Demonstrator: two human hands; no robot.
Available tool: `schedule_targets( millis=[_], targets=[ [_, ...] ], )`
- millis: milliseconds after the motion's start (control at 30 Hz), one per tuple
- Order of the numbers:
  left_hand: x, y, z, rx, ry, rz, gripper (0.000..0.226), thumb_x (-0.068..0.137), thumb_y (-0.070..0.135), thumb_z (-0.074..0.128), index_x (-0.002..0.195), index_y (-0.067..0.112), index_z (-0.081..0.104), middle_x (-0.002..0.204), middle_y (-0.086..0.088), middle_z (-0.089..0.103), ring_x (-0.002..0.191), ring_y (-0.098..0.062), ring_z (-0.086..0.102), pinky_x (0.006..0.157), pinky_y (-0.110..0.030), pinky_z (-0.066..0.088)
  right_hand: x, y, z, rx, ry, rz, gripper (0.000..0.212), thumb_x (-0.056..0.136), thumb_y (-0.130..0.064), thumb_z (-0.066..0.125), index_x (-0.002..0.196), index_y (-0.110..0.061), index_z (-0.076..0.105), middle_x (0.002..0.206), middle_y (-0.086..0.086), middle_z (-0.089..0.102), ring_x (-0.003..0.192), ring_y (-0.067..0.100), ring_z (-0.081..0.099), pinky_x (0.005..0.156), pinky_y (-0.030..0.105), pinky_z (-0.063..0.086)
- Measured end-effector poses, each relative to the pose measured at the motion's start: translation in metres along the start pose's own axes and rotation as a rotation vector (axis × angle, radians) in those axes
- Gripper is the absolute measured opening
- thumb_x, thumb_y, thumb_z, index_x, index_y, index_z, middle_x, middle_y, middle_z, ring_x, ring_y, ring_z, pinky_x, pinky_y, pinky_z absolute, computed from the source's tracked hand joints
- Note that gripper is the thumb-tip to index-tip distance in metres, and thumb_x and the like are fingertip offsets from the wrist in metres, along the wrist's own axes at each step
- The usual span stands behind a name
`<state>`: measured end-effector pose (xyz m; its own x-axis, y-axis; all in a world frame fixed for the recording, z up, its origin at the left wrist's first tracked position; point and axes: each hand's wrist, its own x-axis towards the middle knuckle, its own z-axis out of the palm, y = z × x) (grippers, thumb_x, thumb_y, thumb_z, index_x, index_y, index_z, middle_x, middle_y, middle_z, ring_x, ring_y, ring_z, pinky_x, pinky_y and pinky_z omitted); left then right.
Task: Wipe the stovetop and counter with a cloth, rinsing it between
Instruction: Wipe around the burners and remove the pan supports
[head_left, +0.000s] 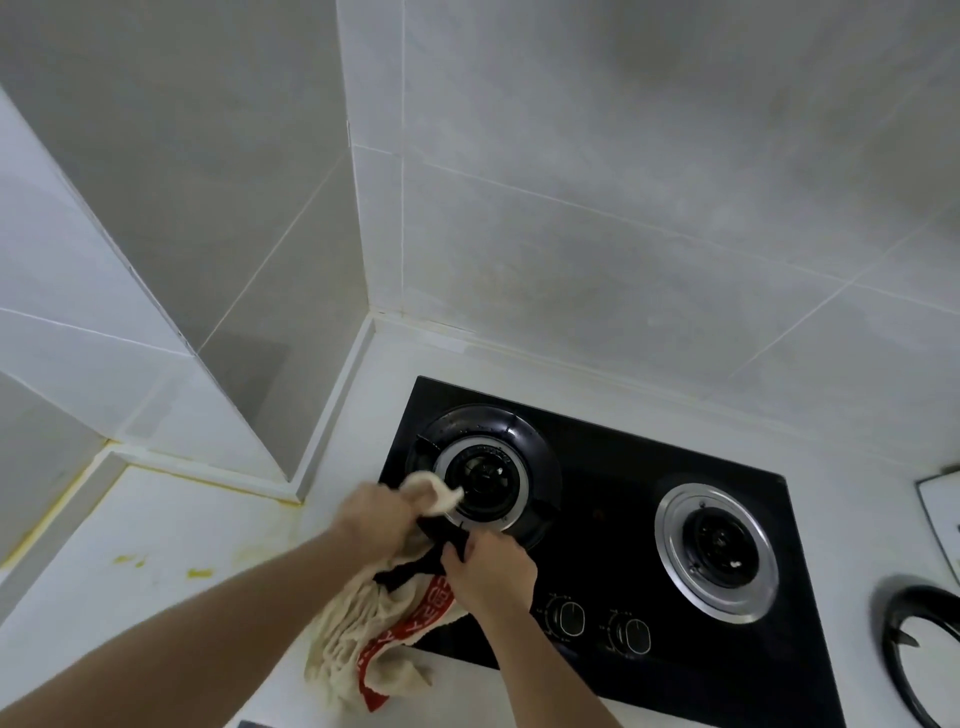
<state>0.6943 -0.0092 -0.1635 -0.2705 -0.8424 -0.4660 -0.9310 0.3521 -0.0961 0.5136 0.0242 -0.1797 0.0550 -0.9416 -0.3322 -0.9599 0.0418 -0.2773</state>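
Note:
A black glass stovetop (613, 493) with two burners sits in a white counter (156, 545). My left hand (376, 517) grips a beige cloth (363, 629) with a red printed band and presses a bunched end against the silver ring of the left burner (485, 480). The rest of the cloth hangs down over the stove's front left corner onto the counter. My right hand (491, 571) holds the front edge of the black pan support (540, 457) around that burner. The right burner (719, 548) has no pan support on it.
A loose black pan support (906, 639) lies on the counter right of the stove. Two control knobs (600, 623) sit at the stove's front. Yellow stains (200, 573) mark the counter at left. Tiled walls meet in a corner behind; a white-edged object (940, 512) shows at far right.

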Motion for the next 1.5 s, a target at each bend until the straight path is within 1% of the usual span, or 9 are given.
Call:
schedule_targets(
  millis=[133,300,500,667,833,967,1067,1200,1500],
  targets=[
    [0.018,-0.028,-0.012,0.133,-0.036,-0.143,0.080,0.101,0.017,0.045,0.165,0.024,-0.003,0.163,0.001,0.038,0.103,-0.024,0.070,0.074,-0.036,0.043,0.002,0.005,-0.002,0.005,-0.011,0.057,0.048,0.087,-0.068,0.053,0.079,-0.022,0.063,0.075,-0.007,0.065,0.071,0.015,0.066,0.064,0.032,0.057],
    [-0.014,0.033,0.005,-0.064,-0.048,0.119,0.075,0.093,0.022,0.063,0.157,0.035,0.025,0.149,0.007,0.050,0.125,-0.032,0.056,0.101,-0.042,0.044,0.003,0.013,-0.004,-0.049,-0.027,0.025,0.031,0.095,-0.055,0.054,0.094,-0.026,0.066,0.091,-0.008,0.067,0.083,0.017,0.068,0.070,0.032,0.057],
    [0.017,0.002,0.003,0.002,-0.015,-0.107,0.061,0.105,0.032,0.050,0.159,0.024,0.024,0.143,-0.005,0.057,0.107,-0.028,0.069,0.076,-0.035,0.048,0.000,0.026,-0.010,-0.056,-0.018,0.043,0.040,0.094,-0.062,0.056,0.088,-0.024,0.067,0.087,-0.007,0.068,0.078,0.016,0.065,0.063,0.030,0.049],
    [-0.015,0.052,0.017,-0.148,0.038,0.118,0.068,0.099,0.018,0.046,0.161,0.035,0.022,0.159,0.007,0.042,0.132,-0.027,0.053,0.118,-0.045,0.029,-0.003,0.034,-0.011,-0.034,0.000,0.082,0.031,0.097,-0.059,0.055,0.087,-0.030,0.059,0.095,-0.009,0.066,0.087,0.014,0.066,0.072,0.030,0.054],
    [0.016,-0.010,0.028,-0.016,0.088,-0.052,0.067,0.102,0.025,0.049,0.161,0.033,0.020,0.157,0.005,0.045,0.109,-0.026,0.069,0.080,-0.037,0.051,-0.002,0.045,-0.017,-0.027,-0.011,0.094,0.039,0.091,-0.067,0.056,0.088,-0.028,0.064,0.088,-0.009,0.066,0.082,0.014,0.066,0.067,0.031,0.051],
    [0.004,0.042,0.029,-0.124,0.101,0.003,0.049,0.098,0.021,0.043,0.147,0.025,0.042,0.146,0.000,0.051,0.120,-0.026,0.059,0.095,-0.041,0.042,-0.003,0.044,-0.011,-0.004,-0.022,0.084,0.036,0.097,-0.062,0.053,0.091,-0.028,0.064,0.095,-0.008,0.067,0.087,0.016,0.066,0.069,0.031,0.050],
    [-0.005,0.077,0.034,-0.327,0.032,0.079,0.052,0.103,0.035,0.042,0.154,0.027,0.033,0.141,-0.001,0.058,0.110,-0.030,0.065,0.082,-0.039,0.046,-0.004,0.049,-0.004,0.056,-0.028,0.100,0.034,0.098,-0.060,0.053,0.084,-0.029,0.057,0.093,-0.009,0.065,0.084,0.014,0.063,0.068,0.033,0.050],
    [-0.001,0.054,0.032,-0.247,0.264,0.014,0.050,0.097,0.036,0.056,0.146,0.029,0.051,0.135,0.006,0.064,0.107,-0.026,0.069,0.086,-0.037,0.048,-0.005,0.056,-0.002,0.092,0.006,0.096,0.038,0.097,-0.061,0.054,0.083,-0.027,0.062,0.086,-0.009,0.065,0.079,0.011,0.064,0.068,0.032,0.053],
    [-0.006,0.098,0.038,-0.322,0.012,-0.005,0.077,0.097,0.022,0.055,0.162,0.028,0.014,0.158,0.004,0.040,0.113,-0.030,0.064,0.082,-0.039,0.046,-0.005,0.058,-0.003,0.132,-0.025,0.126,0.036,0.096,-0.058,0.058,0.074,-0.029,0.056,0.078,-0.009,0.064,0.072,0.007,0.061,0.064,0.031,0.052]
  ],
)
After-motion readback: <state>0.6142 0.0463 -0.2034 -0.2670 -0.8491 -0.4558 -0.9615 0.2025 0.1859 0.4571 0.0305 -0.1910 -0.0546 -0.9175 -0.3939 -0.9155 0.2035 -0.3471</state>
